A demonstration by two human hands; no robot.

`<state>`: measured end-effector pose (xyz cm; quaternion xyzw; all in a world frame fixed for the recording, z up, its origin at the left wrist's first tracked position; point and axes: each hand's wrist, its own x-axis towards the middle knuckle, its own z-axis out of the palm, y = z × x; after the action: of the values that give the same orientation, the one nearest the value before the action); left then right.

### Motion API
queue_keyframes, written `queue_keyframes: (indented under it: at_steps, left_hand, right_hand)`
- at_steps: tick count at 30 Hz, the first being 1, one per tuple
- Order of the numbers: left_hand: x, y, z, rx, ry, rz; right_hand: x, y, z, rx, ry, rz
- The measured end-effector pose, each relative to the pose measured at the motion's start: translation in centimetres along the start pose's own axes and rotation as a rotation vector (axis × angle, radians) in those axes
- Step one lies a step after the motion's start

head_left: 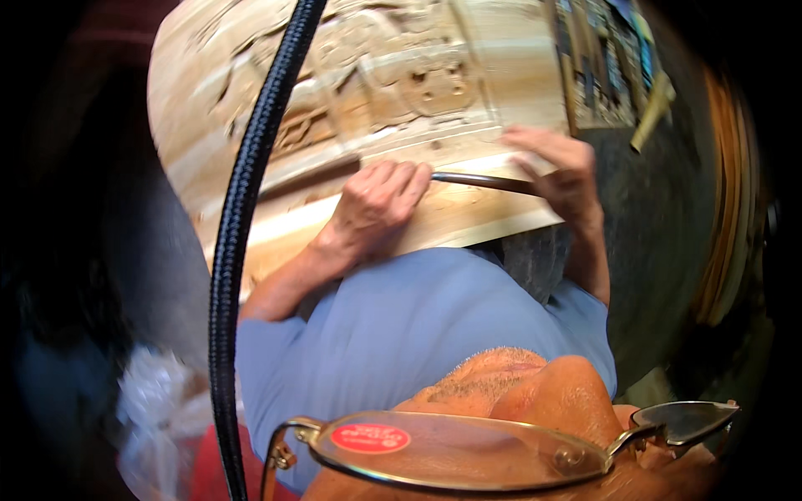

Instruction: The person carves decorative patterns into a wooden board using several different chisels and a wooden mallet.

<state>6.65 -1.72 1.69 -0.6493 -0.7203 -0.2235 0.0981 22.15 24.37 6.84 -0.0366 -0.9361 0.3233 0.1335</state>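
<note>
A pale wooden panel (182, 125) with raised carving fills the upper middle. Near its lower edge my left hand (380, 200) is closed round the left end of a slim dark metal tool (480, 180). My right hand (560, 175) is slightly blurred at the tool's other end, with fingers stretched out and apart; whether it touches the tool is unclear.
Several hand tools (601, 63) lie right of the panel, with a light wooden mallet or handle (656, 108). Long wooden strips (723, 200) stand at far right. Crumpled clear plastic (154, 392) is at lower left. A black braided cable (242, 192) crosses the view.
</note>
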Motion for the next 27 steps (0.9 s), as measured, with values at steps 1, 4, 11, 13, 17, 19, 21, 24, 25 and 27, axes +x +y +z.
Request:
queue_keyframes:
  at_steps: [1,4,11,13,17,19,21,24,25,27]
  left_hand:
    - [0.3,0.0,-0.2,-0.014,-0.005,-0.006]
    - [1.0,0.0,0.0,-0.026,0.003,-0.008]
    - [0.9,0.2,-0.7,0.014,0.148,0.002]
    - [0.8,-0.2,-0.4,-0.041,0.184,-0.005]
    - [1.1,0.0,-0.4,-0.141,0.141,-0.003]
    - [0.2,-0.2,-0.2,-0.148,0.12,0.016]
    - [-0.4,-0.3,-0.1,-0.166,0.133,0.011]
    - [-0.1,-0.1,0.2,-0.169,0.112,0.059]
    - [0.4,-0.1,0.0,-0.188,0.116,0.095]
    - [0.3,-0.1,0.1,-0.206,0.15,0.115]
  right_hand:
    - [-0.1,-1.2,1.0,0.031,-0.067,-0.031]
    - [-1.5,-2.9,2.5,-0.028,-0.173,0.006]
    - [-3.0,-0.9,2.5,0.03,0.026,0.207]
    - [-2.7,2.4,0.9,0.135,0.348,0.344]
    - [-3.4,12.5,-5.1,-0.134,0.628,0.603]
    - [-3.2,18.3,-7.3,-0.252,0.659,0.671]
    - [-3.7,24.9,-8.8,-0.623,0.559,0.647]
    - [-5.8,30.3,-10.6,-0.547,0.52,0.74]
    - [-8.2,33.3,-12.6,-0.515,0.525,0.767]
    - [-9.8,36.5,-14.5,-0.554,0.564,0.774]
